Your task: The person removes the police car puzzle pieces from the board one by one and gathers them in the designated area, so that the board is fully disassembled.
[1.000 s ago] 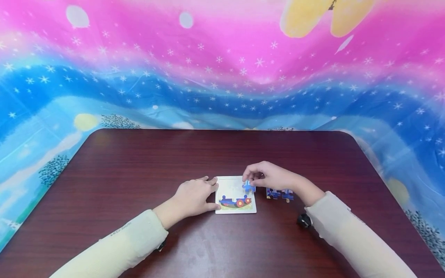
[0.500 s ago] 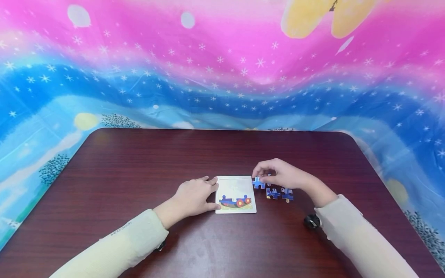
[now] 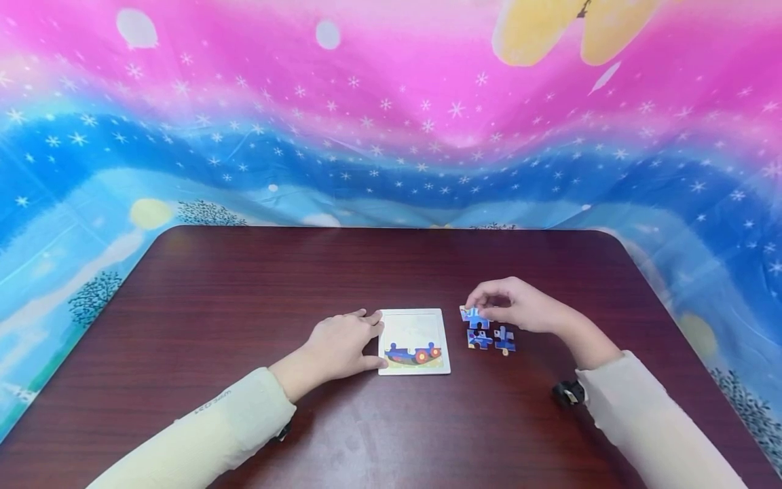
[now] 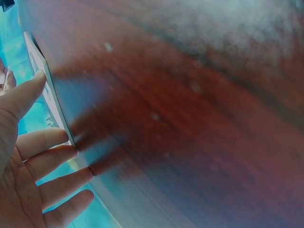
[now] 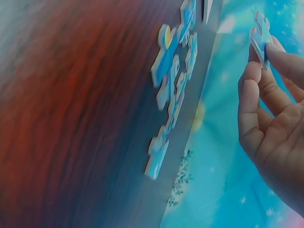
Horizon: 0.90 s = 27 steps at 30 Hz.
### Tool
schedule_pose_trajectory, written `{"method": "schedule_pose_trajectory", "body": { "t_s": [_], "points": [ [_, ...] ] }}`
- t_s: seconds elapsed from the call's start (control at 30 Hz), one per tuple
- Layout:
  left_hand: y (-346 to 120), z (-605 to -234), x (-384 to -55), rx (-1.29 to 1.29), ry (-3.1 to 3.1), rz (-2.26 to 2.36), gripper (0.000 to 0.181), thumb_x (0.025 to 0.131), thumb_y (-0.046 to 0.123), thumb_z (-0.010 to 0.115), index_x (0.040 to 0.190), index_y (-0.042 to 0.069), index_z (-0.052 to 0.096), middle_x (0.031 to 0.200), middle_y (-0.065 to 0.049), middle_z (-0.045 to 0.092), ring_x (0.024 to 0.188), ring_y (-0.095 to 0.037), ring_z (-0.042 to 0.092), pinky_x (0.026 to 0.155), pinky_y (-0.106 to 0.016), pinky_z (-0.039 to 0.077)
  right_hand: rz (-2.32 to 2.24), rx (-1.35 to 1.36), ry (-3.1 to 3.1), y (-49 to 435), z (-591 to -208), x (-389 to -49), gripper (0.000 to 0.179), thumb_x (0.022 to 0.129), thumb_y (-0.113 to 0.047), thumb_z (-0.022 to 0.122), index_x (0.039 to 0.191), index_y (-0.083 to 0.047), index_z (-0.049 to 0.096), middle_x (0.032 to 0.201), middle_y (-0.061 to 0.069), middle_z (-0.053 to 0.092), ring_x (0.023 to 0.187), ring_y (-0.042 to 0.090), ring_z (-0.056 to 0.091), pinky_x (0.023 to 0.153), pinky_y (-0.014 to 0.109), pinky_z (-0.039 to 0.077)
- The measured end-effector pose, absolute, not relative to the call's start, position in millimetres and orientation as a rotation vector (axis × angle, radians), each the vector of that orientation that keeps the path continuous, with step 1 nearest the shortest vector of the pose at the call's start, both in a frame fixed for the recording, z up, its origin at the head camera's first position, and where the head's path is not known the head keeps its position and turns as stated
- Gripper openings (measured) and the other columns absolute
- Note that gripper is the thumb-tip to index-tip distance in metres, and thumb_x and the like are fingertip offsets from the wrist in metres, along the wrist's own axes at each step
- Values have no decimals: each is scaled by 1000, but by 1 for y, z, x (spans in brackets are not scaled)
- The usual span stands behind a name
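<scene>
A square white puzzle board [image 3: 414, 311] lies on the table. Its lower part holds fitted pieces picturing a blue vehicle [image 3: 403, 354] with red wheels; bare white backing shows above. My left hand [image 3: 339, 350] rests against the board's left edge, thumb and fingers extended and touching it. To the right of the board, my right hand [image 3: 519, 305] pinches a blue puzzle piece [image 5: 261, 40] between thumb and fingertips, raised off the table in the right wrist view. Below that hand lie loose puzzle pieces [image 3: 479, 340], several of them visible from the right wrist.
The dark wood table [image 3: 275, 272] reaches back to a pink and blue snowflake-patterned cloth [image 3: 391, 136]. A black wrist device [image 3: 568, 392] sits at the right sleeve cuff.
My right hand has moved right, from over the board to above the loose pieces, carrying the pinched puzzle piece. The left hand and the board have stayed in place.
</scene>
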<state>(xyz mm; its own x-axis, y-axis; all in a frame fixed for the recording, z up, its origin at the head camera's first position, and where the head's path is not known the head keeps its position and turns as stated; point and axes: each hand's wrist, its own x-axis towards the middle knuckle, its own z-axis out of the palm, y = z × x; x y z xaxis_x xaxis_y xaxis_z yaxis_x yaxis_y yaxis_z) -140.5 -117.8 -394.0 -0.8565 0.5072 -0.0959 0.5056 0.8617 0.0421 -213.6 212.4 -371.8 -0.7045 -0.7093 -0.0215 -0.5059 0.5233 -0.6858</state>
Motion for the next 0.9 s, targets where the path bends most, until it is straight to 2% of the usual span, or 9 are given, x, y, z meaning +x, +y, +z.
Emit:
{"method": "schedule_pose_trajectory", "body": {
  "t_s": [0.27,0.6,0.77,0.9],
  "points": [
    [-117,-393,-141,794,2928,3,66,83,61,70,134,20,63,143,-1,59,132,-24,57,79,-47,59,-992,-975,2512,234,-373,-209,17,93,-6,67,109,-10,71,93,-2,70,73,7,57,63,26,51],
    [-117,-394,-140,792,2927,10,66,83,60,71,134,19,64,143,-1,59,132,-24,57,79,-46,59,-1001,-919,2577,262,-377,-198,17,93,-7,67,109,-10,72,94,-4,72,79,5,60,71,25,51],
    [-117,-394,-140,798,2932,12,66,83,60,71,133,19,64,142,-1,60,132,-24,57,78,-47,59,-1011,-878,2573,274,-379,-195,18,93,-6,67,110,-9,72,97,0,72,78,6,59,69,24,51],
    [-117,-395,-140,800,2936,12,65,82,61,71,132,19,64,142,-1,60,131,-24,58,78,-47,59,-1011,-862,2560,282,-381,-194,17,93,-5,66,109,-8,71,93,-1,71,76,6,58,67,24,51]
  ]
}}
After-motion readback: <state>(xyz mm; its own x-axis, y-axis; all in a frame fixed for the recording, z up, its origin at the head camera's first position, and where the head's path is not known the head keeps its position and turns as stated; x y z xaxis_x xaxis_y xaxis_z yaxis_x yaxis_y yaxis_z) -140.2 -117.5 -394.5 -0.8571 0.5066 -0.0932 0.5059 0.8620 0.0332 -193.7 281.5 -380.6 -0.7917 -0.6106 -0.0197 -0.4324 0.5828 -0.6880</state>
